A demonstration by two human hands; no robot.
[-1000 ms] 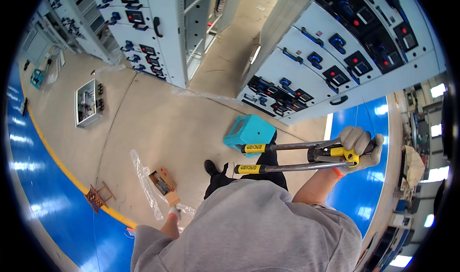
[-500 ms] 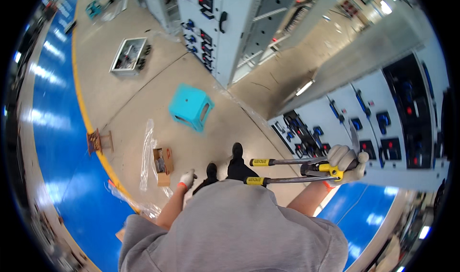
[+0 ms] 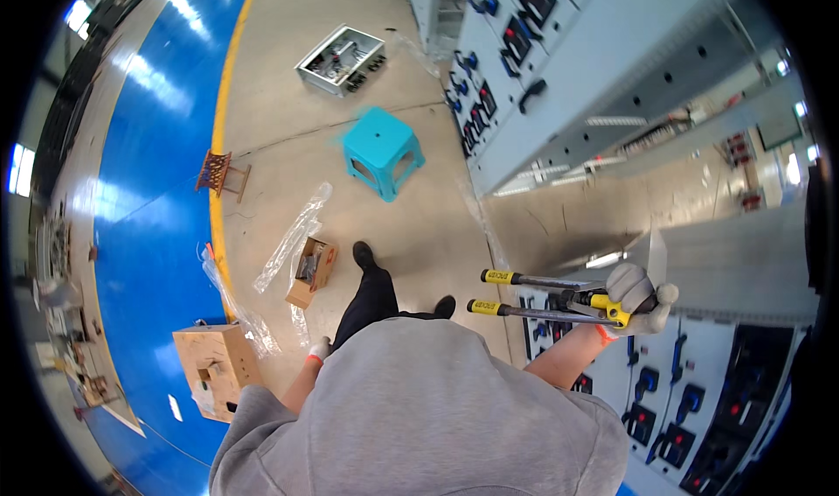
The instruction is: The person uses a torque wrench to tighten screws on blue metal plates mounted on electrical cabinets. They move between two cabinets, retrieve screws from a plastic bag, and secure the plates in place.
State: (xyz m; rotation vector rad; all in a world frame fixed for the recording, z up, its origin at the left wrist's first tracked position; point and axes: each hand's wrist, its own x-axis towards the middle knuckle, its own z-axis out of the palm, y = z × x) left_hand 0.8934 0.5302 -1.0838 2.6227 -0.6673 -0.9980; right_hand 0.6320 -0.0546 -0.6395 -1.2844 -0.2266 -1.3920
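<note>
My right hand [image 3: 641, 299], in a pale work glove, is wrapped round the yellow-and-black head of a long-handled hand riveter [image 3: 559, 306]. Its two metal arms reach left across my front, ending in yellow-and-black grips held apart. A flat, pale pointed piece [image 3: 657, 257] sticks up beside the glove; what it is I cannot make out. Low at my left side hangs my left hand [image 3: 321, 349], also gloved, close to my dark trouser leg. Its fingers are mostly hidden.
Ahead stands a turquoise stool [image 3: 383, 142], with an open metal box [image 3: 341, 59] beyond. An open carton [image 3: 312, 270] and plastic wrap [image 3: 294, 234] lie left. A wooden box [image 3: 218, 365] and small brown stool [image 3: 223, 175] are farther left. Grey switch cabinets [image 3: 559, 68] line the right.
My view has turned right and my feet have shifted in a step. My left hand has dropped back against my leg. The riveter stays in my right hand.
</note>
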